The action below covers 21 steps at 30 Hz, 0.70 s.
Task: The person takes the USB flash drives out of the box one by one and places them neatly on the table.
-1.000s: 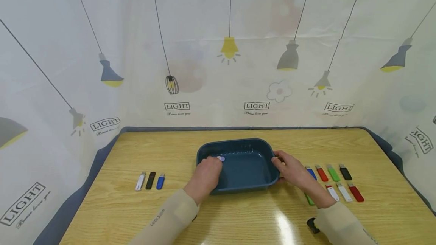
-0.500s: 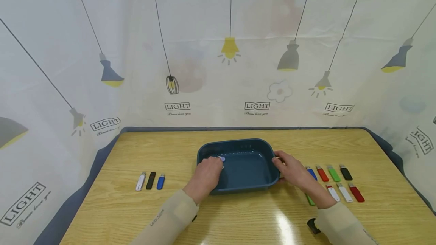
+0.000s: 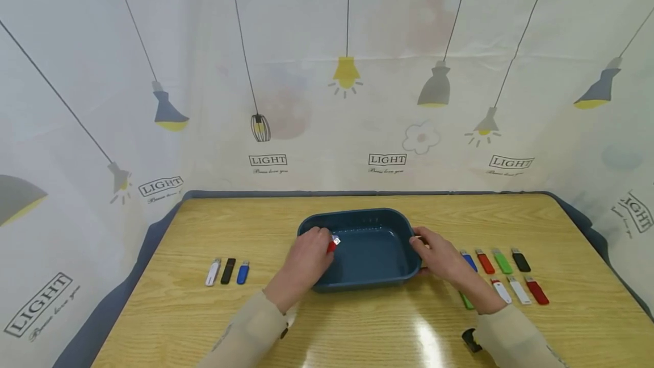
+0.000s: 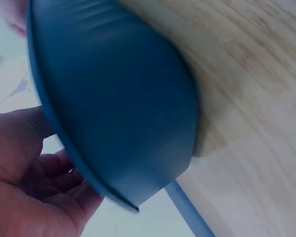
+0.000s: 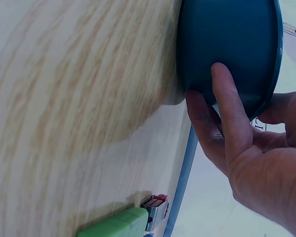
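A dark blue rectangular basin (image 3: 368, 284) stands in the middle of the wooden table. My left hand (image 3: 308, 254) reaches over its left rim and pinches a red USB stick (image 3: 332, 246), whose metal plug points up and right. A pale purple piece shows just behind that stick, mostly hidden. In the left wrist view, the basin's wall hides the fingertips of my left hand (image 4: 44, 173). My right hand (image 3: 438, 253) grips the basin's right end, thumb at the rim and fingers (image 5: 229, 103) against the outer wall.
Left of the basin lie a white USB stick (image 3: 213, 272), a black one (image 3: 228, 271) and a blue one (image 3: 242, 272). Several more lie in two rows on the right, including a green stick (image 3: 502, 261) and a dark red one (image 3: 537, 291). A printed curtain (image 3: 327, 129) borders the table.
My left hand has risen slightly inside the basin, and the red USB stick with its metal plug now shows at its fingertips. My right hand and the basin stay in place.
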Each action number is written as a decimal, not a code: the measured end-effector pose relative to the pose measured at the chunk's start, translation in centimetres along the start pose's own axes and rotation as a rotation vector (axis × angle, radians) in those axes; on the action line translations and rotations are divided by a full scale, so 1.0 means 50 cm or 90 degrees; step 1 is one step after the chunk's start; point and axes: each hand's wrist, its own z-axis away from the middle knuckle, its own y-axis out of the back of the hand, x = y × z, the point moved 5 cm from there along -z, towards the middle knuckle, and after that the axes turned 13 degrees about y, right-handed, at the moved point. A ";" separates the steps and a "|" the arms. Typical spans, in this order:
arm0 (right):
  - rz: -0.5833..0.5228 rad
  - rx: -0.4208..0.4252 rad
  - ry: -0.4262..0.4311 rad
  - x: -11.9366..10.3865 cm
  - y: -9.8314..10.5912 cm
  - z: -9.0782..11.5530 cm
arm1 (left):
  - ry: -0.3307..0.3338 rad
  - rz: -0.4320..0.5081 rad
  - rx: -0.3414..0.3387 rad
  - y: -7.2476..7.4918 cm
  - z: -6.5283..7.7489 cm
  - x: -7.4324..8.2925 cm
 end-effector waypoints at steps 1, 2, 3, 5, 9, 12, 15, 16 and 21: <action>-0.001 0.000 0.000 0.000 0.000 0.000 | 0.009 0.006 -0.004 0.004 0.001 -0.002; -0.001 0.000 0.000 0.000 0.000 0.000 | 0.018 0.013 -0.009 0.010 0.002 -0.004; 0.000 0.000 0.001 0.000 0.000 0.000 | 0.029 0.022 -0.015 0.015 0.003 -0.006; 0.000 0.000 0.001 0.000 0.000 0.001 | 0.037 0.037 -0.013 0.026 0.008 -0.012; 0.005 0.001 0.000 0.000 0.001 0.002 | 0.044 0.068 -0.006 0.050 0.018 -0.022; 0.003 0.001 -0.002 0.000 0.003 0.003 | 0.054 0.076 0.003 0.066 0.022 -0.029; -0.001 0.001 -0.003 0.000 0.003 0.003 | 0.073 0.076 0.008 0.081 0.023 -0.039; -0.004 0.000 -0.003 0.000 0.003 0.002 | 0.079 0.076 0.008 0.085 0.023 -0.044; -0.011 -0.001 -0.004 0.000 0.001 0.001 | 0.120 0.087 0.012 0.110 0.026 -0.074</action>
